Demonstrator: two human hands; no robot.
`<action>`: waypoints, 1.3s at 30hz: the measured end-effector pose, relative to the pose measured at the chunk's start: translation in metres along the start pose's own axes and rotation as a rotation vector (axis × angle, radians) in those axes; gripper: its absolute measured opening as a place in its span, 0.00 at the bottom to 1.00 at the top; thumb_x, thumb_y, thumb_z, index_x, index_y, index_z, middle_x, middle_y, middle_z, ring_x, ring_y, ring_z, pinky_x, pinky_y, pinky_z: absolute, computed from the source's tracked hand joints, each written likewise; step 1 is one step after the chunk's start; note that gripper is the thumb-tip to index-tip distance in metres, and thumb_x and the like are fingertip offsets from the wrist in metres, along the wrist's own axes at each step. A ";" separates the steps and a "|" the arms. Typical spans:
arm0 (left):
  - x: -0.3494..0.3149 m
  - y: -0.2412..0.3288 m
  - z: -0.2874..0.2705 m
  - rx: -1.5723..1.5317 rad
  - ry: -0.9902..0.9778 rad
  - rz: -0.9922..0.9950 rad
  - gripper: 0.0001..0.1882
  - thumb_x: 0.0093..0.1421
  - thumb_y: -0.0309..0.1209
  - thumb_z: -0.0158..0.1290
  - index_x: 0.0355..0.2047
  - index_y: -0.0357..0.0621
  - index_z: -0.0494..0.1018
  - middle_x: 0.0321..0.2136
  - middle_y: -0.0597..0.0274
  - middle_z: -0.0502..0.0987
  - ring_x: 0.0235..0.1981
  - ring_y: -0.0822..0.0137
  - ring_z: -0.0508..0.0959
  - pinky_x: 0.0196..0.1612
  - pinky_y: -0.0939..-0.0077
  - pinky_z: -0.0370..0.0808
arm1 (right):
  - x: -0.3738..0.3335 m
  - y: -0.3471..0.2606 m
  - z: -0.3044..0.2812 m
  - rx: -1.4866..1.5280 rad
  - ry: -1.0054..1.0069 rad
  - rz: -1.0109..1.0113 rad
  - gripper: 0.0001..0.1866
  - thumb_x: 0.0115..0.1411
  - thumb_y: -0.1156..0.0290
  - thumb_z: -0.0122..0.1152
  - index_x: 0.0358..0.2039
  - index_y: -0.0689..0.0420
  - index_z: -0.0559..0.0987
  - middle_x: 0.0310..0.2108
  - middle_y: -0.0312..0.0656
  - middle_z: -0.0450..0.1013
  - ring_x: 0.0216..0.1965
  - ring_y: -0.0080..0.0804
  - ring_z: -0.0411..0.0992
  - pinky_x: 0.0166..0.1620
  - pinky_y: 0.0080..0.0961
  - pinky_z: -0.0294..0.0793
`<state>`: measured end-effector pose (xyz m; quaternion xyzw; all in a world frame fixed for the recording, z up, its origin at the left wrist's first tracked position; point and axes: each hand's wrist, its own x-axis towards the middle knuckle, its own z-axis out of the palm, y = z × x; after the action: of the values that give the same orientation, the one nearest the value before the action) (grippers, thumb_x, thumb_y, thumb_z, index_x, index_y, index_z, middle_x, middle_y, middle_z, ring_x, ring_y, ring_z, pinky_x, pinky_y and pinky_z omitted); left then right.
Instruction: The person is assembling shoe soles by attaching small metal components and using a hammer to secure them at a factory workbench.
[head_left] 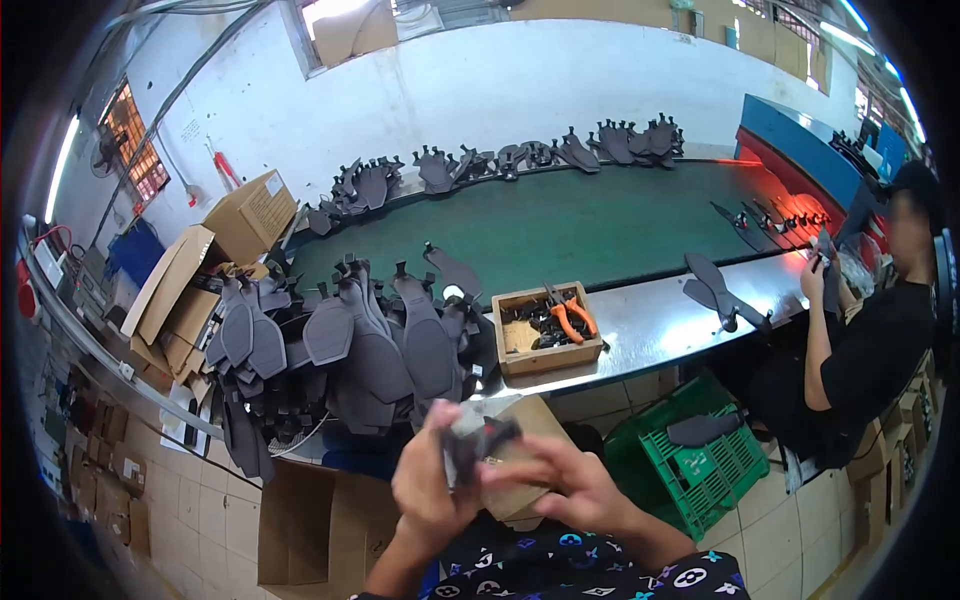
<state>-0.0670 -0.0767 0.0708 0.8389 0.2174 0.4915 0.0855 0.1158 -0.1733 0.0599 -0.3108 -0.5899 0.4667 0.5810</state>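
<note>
In front of my body, my left hand (430,485) is closed round a dark grey sandal sole (462,450), which is smeared by motion. At the sole's upper right sits a blurred black part (502,432), perhaps a strap. My right hand (575,485) comes in from the right, with fingertips close to the sole. Motion blurs those fingers, so whether they grip it I cannot tell. Past my hands, a heap of dark grey soles with black strap ends (375,350) covers the near left of the bench. Beside it stands a wooden box (550,365) holding small black parts and orange-handled pliers (572,318).
Behind runs a green conveyor belt (560,225), with more soles (435,170) along its far edge. A co-worker (870,330) at right handles a sole near a red-lit machine (790,190). Below are a green crate (690,460) and an open cardboard box (325,525).
</note>
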 end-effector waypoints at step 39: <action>0.068 -0.094 0.138 -0.065 -0.341 0.032 0.05 0.57 0.24 0.58 0.34 0.39 0.77 0.38 0.56 0.83 0.29 0.58 0.83 0.29 0.72 0.78 | -0.017 0.039 -0.091 -0.510 0.702 0.023 0.12 0.64 0.72 0.63 0.47 0.61 0.82 0.29 0.39 0.80 0.28 0.20 0.76 0.33 0.20 0.76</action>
<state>0.0541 0.0474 0.0209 0.9103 0.1703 0.3501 0.1405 0.1998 -0.1573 0.0076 -0.5910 -0.4494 0.1785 0.6457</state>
